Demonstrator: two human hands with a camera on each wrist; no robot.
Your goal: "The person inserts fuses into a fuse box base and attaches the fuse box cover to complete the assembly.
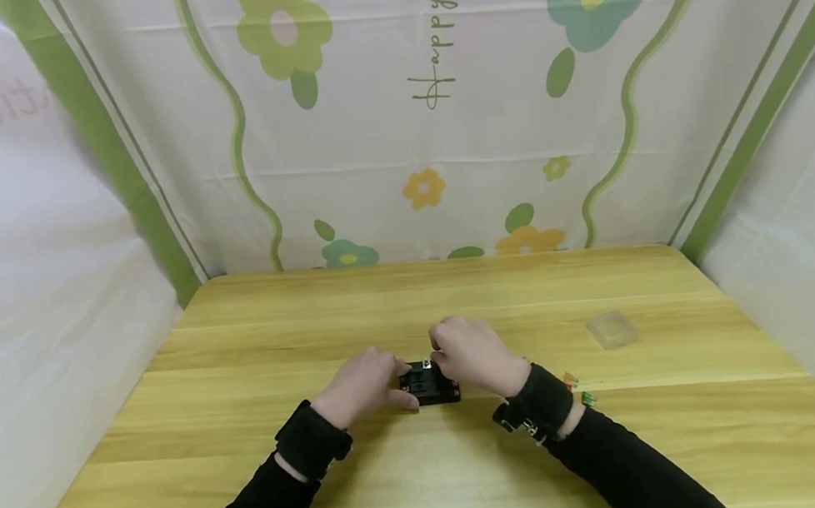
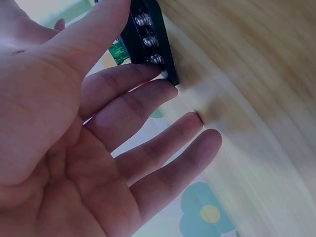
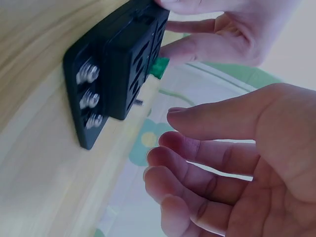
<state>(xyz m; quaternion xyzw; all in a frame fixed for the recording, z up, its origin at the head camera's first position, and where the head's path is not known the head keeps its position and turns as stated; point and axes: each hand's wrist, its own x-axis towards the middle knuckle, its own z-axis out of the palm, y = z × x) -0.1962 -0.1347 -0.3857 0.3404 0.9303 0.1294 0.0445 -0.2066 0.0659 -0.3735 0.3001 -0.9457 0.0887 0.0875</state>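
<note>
A black fuse block [image 1: 430, 385] lies on the wooden table between both hands. Metal screw terminals [image 3: 89, 99] line its flange, and a small green blade fuse [image 3: 159, 67] stands up from its top. A threaded stud [image 3: 139, 102] juts out near one end. My left hand [image 1: 365, 384] holds the block's left end between thumb and fingers, while its other fingers extend past the edge in the left wrist view. Over the right end hovers my right hand [image 1: 475, 355]; its fingers are loosely bent, thumb and fingertips apart, with nothing between them in the right wrist view.
Beside the right wrist lie small orange pieces [image 1: 569, 380] and green pieces [image 1: 588, 398], partly hidden by the wristband. A clear plastic cover [image 1: 612, 329] sits farther back on the right. A printed cloth [image 1: 364, 141] stands behind the table, with white cloth at both sides.
</note>
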